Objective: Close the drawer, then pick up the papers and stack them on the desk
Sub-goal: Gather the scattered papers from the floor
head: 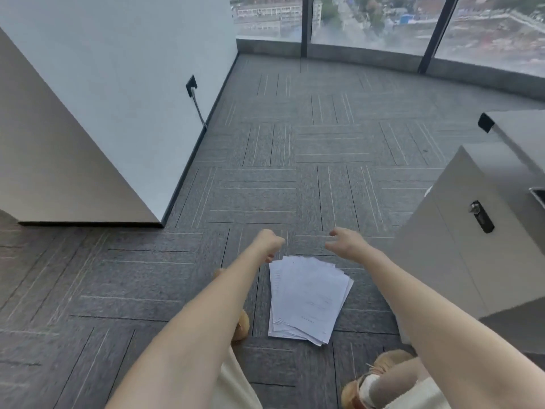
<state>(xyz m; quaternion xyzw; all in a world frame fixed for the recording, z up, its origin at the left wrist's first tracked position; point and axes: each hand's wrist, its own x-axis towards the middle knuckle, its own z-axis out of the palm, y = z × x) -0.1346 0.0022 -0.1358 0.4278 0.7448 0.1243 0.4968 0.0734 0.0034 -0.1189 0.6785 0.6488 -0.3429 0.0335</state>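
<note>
A fanned pile of white printed papers [306, 299] lies on the grey carpet in front of my feet. My left hand [269, 243] hovers above the pile's far left corner, fingers curled into a loose fist with nothing in it. Above the far right corner my right hand [348, 240] is open, fingers spread and bent downward. Neither hand touches the papers. At the right stands a grey drawer cabinet [454, 231] with a lock and a black handle [482, 221]; its front looks flush. The desk [519, 128] shows at the right edge behind it.
A white wall and a white panel [59, 160] close off the left side, with a black socket and cable [194, 95]. Floor-to-ceiling windows [368, 22] curve across the back. My brown shoes [380, 376] stand beside the papers.
</note>
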